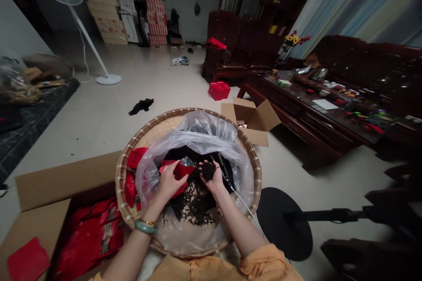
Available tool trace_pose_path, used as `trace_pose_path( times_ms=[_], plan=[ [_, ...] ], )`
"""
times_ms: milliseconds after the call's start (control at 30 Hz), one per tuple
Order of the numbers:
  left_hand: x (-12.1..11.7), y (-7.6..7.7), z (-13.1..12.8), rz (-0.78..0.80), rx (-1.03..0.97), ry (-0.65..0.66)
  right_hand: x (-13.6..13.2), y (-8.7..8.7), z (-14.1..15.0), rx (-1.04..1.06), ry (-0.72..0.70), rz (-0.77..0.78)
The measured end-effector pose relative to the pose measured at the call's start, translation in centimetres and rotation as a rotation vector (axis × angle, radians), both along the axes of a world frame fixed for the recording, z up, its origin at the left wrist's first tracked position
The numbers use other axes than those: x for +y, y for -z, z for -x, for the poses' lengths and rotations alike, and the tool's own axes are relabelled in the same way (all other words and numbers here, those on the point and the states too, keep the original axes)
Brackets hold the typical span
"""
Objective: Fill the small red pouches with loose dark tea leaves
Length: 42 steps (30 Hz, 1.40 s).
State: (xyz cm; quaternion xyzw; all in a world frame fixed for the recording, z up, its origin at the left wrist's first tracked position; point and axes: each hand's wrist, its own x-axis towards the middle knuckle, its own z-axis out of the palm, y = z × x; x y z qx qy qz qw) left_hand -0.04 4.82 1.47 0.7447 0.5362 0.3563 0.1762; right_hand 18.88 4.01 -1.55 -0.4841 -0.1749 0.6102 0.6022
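My left hand (pixel 170 181) grips a small red packet (pixel 185 170) with clear film showing at its top. Palm up, my right hand (pixel 213 178) cups a clump of dark dried tea leaves (pixel 207 171) beside the packet. Both are above a round bamboo basket (pixel 122 193) lined with a clear plastic bag (pixel 198 129). Loose tea leaves (pixel 198 210) lie in the bag below my hands. A black two-armed tool (pixel 226 173) with a white cord rests just right of my right hand. More red packets (pixel 131 189) lie at the basket's left side.
An open carton (pixel 42 187) at left holds many red packets (pixel 89 237). Beyond the basket are another open carton (pixel 253 116) and a red box (pixel 219 91). A black round base (pixel 285 224) stands at right, a white fan (pixel 108 79) at far left, a dark wooden table (pixel 293 109) at right.
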Motion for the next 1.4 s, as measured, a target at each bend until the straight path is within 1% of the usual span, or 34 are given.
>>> trace_pose_path(
  times_ms=[67, 100, 167, 267, 367, 433, 567, 633, 767, 933, 1033, 1100, 1200, 1267, 1400],
  plan=[
    [0.0, 0.0, -0.1, 0.006, -0.009, 0.005, -0.1, -0.6, -0.3, 0.323, -0.038, 0.022],
    [-0.1, -0.1, -0.1, 0.011, -0.012, 0.006, -0.2, -0.9, -0.3, 0.438, -0.047, 0.023],
    [-0.1, -0.1, -0.1, 0.020, -0.013, 0.009, -0.3, -1.6, -0.3, 0.514, -0.058, 0.007],
    [-0.2, 0.0, -0.1, 0.020, -0.015, 0.020, -0.4, -2.6, -0.2, 0.489, -0.086, -0.034],
    [-0.3, 0.2, 0.0, 0.003, -0.024, 0.026, -0.5, -3.1, -0.1, 0.481, -0.108, -0.075],
    [-0.3, 0.2, -0.1, 0.005, -0.025, 0.029, -0.4, -2.9, 0.0, 0.488, -0.113, -0.068],
    [-0.5, 0.1, -0.1, 0.017, -0.024, 0.027, -0.4, -1.4, 0.2, 0.479, -0.008, 0.130],
    [-0.5, 0.0, -0.1, 0.002, -0.030, 0.019, -0.5, -0.8, 0.3, 0.473, 0.030, 0.184],
    [-0.5, -0.1, -0.3, -0.011, -0.044, 0.014, -0.5, -0.5, 0.2, 0.551, -0.030, 0.148],
    [-0.5, 0.1, -0.4, 0.007, -0.047, 0.015, -0.6, -0.3, 0.3, 0.638, 0.046, 0.159],
    [-0.5, 0.1, -0.3, 0.009, -0.046, 0.010, -0.7, -0.3, 0.7, 0.634, 0.027, 0.130],
    [-0.5, 0.0, -0.3, 0.009, -0.051, 0.012, -0.9, -0.7, 1.0, 0.627, 0.028, 0.134],
    [-0.6, -0.3, -0.3, 0.009, -0.056, 0.027, -1.2, -1.9, 1.4, 0.637, 0.031, 0.101],
    [-0.6, -0.4, -0.3, 0.005, -0.054, 0.034, -1.6, -2.8, 1.5, 0.642, -0.003, 0.033],
    [-0.6, -0.5, -0.4, -0.002, -0.053, 0.033, -2.2, -4.6, 1.4, 0.589, -0.114, -0.137]
  ],
)
